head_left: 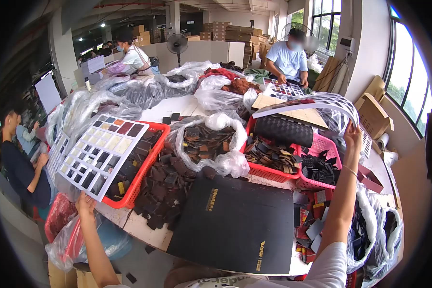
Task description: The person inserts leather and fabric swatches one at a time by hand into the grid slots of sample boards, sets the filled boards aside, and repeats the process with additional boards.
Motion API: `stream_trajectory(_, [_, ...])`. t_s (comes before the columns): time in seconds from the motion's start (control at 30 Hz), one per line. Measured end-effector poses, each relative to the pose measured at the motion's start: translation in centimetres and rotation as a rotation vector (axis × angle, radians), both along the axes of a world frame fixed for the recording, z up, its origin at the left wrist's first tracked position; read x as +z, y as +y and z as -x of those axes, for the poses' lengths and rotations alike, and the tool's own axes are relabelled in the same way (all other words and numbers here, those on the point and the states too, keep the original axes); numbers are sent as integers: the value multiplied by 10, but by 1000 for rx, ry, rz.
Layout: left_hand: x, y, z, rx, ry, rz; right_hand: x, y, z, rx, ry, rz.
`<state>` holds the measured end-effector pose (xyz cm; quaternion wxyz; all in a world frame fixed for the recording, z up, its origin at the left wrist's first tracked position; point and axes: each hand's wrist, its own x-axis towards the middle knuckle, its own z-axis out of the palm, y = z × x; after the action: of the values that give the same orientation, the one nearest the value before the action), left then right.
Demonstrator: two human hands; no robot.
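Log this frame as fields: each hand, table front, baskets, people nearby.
Left hand: holding lower corner of swatch card
Right hand: holding end of bent card
Table front: black board, gold lettering, dark brown pieces heaped beside it
Baskets: left red basket partly under swatch card; pink basket with black pieces
People nearby: blue-shirted person across table; dark-shirted person at left

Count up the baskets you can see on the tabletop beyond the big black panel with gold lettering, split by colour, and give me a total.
Red baskets: 2 (left basket, under the sample sheet; middle basket)
Pink basket: 1
Total: 3
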<state>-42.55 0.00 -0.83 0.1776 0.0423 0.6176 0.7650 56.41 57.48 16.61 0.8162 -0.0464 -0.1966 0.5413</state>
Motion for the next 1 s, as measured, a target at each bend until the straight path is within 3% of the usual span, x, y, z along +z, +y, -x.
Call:
stream_trajectory(0.17, [2, 3, -1, -99, 12, -53, -51, 22, -5, -24, 207, 36])
stream_trajectory(0.27, [26, 10, -25, -191, -58, -65, -32, 7, 2, 36, 169, -48])
stream_trajectory(0.4, [49, 28, -75, -292, -165, -132, 10, -14, 23, 177, 80, -387])
stream_trajectory(0.5, [66, 32, -121, -360, -196, -158, 22, -20, 34, 174, 83, -386])
stream_trajectory(0.63, [70, 30, -169, -417, -242, -191, -28, 27, 13, 51, 160, -234])
stream_trajectory(0.7, [79, 30, -197, -429, -258, -204, -42, 24, 39, -115, 148, 157])
stream_trajectory(0.77, [88, 29, -231, -433, -259, -218, -62, 25, 64, -56, 119, 311])
stream_trajectory(0.9, [95, 34, -290, -528, -329, -268, -87, 40, 100, 15, 187, 136])
stream_trajectory(1.0, [89, 49, -348, -626, -443, -301, -81, 8, 136, -3, -58, 375])
